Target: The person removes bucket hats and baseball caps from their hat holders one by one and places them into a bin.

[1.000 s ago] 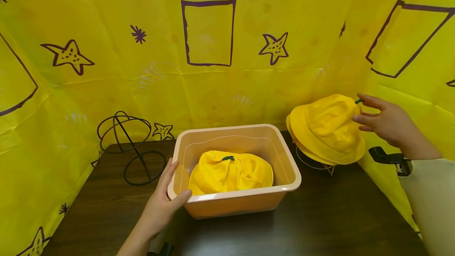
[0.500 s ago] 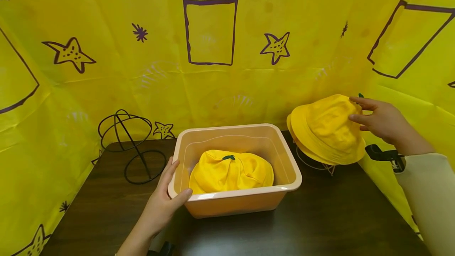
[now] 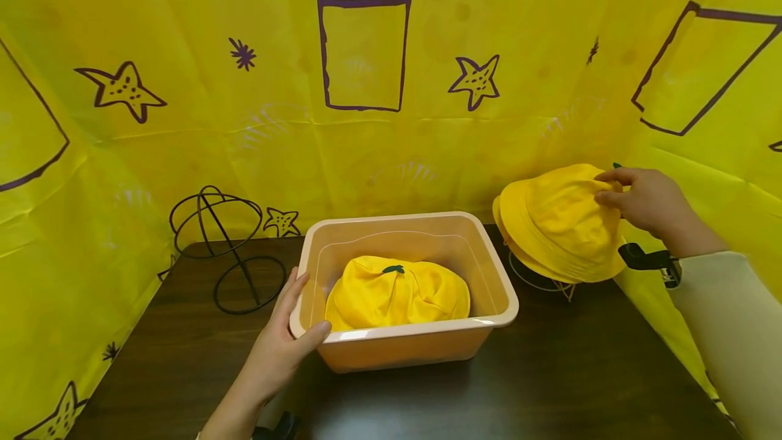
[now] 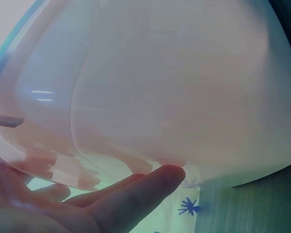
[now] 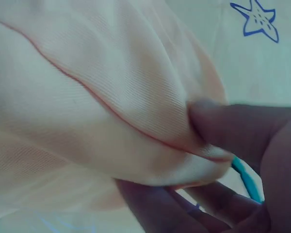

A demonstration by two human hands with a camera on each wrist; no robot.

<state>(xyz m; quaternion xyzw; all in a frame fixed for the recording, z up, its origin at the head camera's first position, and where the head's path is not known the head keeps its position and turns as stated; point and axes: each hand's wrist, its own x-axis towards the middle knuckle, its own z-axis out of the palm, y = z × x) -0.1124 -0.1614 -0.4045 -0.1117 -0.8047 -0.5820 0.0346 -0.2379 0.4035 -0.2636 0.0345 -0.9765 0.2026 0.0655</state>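
A peach plastic basin [image 3: 406, 348] stands on the dark table, with a yellow hat [image 3: 397, 294] lying crown up inside it. My left hand [image 3: 277, 345] holds the basin's near left corner, thumb on the front rim; in the left wrist view its fingers [image 4: 150, 194] lie along the outer wall. On the right, a second yellow bucket hat [image 3: 550, 223] sits tilted on a wire stand [image 3: 537, 284], which it mostly hides. My right hand [image 3: 656, 206] pinches this hat's crown near the green tip; the right wrist view shows cloth folded between thumb [image 5: 228, 126] and fingers.
A bare black wire hat stand [image 3: 238, 257] leans at the back left of the dark wooden table [image 3: 519, 386]. Yellow printed sheets [image 3: 366, 155] wall in the back and both sides. The basin takes up the middle of the table.
My right hand has moved left and slightly down from the hat's green tip onto the crown, and its fingers now pinch the cloth. The left hand and basin stay in place.
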